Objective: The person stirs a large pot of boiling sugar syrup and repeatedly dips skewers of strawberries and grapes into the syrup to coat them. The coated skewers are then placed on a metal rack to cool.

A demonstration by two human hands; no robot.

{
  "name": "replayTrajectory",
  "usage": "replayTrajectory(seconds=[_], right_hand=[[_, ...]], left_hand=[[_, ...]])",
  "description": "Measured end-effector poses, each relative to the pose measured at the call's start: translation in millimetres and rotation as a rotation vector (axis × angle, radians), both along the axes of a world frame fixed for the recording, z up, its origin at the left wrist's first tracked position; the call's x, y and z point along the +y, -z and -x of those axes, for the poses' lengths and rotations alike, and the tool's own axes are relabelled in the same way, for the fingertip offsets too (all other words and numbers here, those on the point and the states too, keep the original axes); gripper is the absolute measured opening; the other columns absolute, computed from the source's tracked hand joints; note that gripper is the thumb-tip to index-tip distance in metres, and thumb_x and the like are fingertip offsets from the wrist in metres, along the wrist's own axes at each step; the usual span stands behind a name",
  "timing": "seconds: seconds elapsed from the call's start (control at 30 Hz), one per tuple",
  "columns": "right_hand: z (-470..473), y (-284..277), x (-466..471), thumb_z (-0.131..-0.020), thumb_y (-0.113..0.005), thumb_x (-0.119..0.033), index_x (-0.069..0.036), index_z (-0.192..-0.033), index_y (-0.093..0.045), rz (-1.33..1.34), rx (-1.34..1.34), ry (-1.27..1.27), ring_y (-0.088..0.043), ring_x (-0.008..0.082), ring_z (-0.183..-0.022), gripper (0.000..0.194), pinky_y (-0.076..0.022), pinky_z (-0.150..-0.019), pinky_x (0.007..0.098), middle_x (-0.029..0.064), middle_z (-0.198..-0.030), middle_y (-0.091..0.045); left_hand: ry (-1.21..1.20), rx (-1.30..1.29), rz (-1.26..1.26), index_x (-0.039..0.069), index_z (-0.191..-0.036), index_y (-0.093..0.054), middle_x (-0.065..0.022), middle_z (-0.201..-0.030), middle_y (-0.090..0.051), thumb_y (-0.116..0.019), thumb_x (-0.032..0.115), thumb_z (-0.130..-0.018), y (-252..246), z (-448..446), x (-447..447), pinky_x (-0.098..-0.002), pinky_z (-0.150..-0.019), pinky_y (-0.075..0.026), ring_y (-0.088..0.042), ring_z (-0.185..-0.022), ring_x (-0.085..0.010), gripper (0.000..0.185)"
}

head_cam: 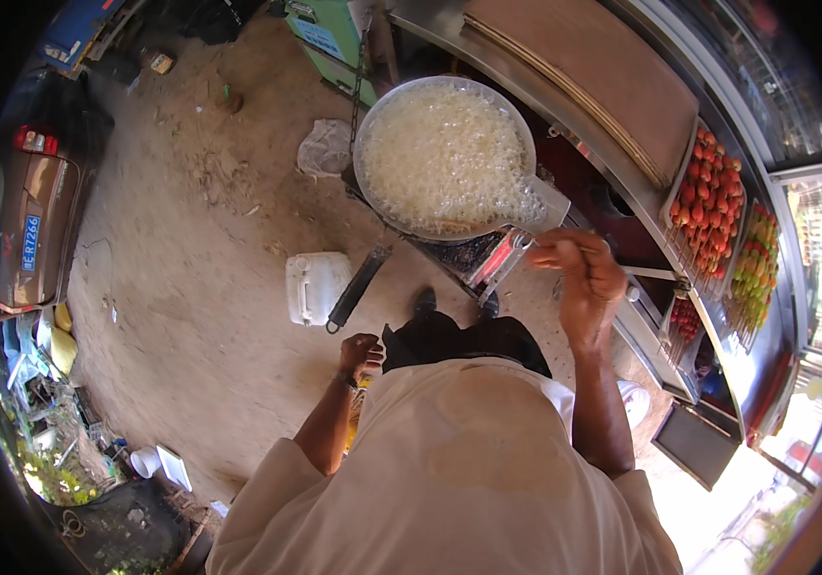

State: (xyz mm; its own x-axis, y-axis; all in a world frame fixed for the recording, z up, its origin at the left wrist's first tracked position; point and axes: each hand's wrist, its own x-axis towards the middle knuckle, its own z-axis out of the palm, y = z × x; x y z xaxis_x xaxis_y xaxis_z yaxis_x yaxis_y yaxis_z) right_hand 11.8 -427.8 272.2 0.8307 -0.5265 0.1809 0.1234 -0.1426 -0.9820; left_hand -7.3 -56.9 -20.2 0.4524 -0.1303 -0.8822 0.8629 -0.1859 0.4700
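A round pan (447,154) full of pale, bubbling, foamy liquid sits over a stove (465,255) in front of me. It has a spout at its right, and a long black handle (360,289) points down towards my left side. My right hand (583,277) is raised just below the spout with its fingers bent together. It is slightly blurred, and whether it pinches something small I cannot tell. Low beside my dark trousers, my left hand (362,356) hangs with curled fingers and nothing visible in it.
At right, a metal cart holds skewers of red fruit (709,201), green fruit (752,266) and dark red fruit (684,320). Brown boards (590,79) lie on its top. A white jerrycan (317,287) stands on the dirt floor. Farther left is a parked car (40,223).
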Motion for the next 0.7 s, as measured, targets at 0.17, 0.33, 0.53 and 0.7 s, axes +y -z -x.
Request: replayTrajectory(seconds=[0.17, 0.33, 0.53, 0.7], right_hand=[[-3, -27, -25, -0.098, -0.053, -0.007, 0.008, -0.100, -0.062, 0.149, -0.057, 0.197, -0.069, 0.0188, -0.075, 0.017, -0.0598, -0.069, 0.0320, 0.0142, -0.091, -0.068], [5, -15, -52, -0.098, -0.052, -0.007, 0.008, -0.100, -0.062, 0.180, -0.024, 0.302, -0.070, 0.0191, -0.076, 0.018, -0.0603, -0.070, 0.0329, 0.0143, -0.089, -0.069], [12, 11, -47, -0.098, -0.053, -0.007, 0.007, -0.100, -0.062, 0.175, 0.024, 0.177, -0.070, 0.0197, -0.078, 0.017, -0.0598, -0.072, 0.0337, 0.0147, -0.090, -0.069], [23, -3, -52, -0.099, -0.051, -0.009, 0.009, -0.101, -0.060, 0.047, -0.063, 0.238, -0.070, 0.0220, -0.077, 0.020, -0.0600, -0.071, 0.0343, 0.0160, -0.090, -0.069]], left_hand=[[-0.029, -0.001, 0.015, 0.006, -0.100, -0.064, -0.0068, -0.076, -0.064, -0.063, 0.026, -0.091, 6, 3, 6, -0.0282, -0.049, -0.052, -0.063, -0.059, -0.0161, 0.022], [-0.003, -0.008, 0.008, 0.006, -0.101, -0.064, -0.0066, -0.077, -0.064, -0.064, 0.026, -0.090, 8, 2, 6, -0.0281, -0.050, -0.052, -0.063, -0.059, -0.0157, 0.023], [-0.003, -0.011, 0.001, 0.004, -0.101, -0.063, -0.0079, -0.077, -0.065, -0.064, 0.026, -0.090, 6, 1, 6, -0.0293, -0.050, -0.053, -0.063, -0.059, -0.0168, 0.024], [-0.037, -0.022, 0.012, 0.004, -0.100, -0.063, -0.0085, -0.075, -0.065, -0.064, 0.023, -0.090, 7, -2, 5, -0.0300, -0.049, -0.053, -0.063, -0.058, -0.0175, 0.022]])
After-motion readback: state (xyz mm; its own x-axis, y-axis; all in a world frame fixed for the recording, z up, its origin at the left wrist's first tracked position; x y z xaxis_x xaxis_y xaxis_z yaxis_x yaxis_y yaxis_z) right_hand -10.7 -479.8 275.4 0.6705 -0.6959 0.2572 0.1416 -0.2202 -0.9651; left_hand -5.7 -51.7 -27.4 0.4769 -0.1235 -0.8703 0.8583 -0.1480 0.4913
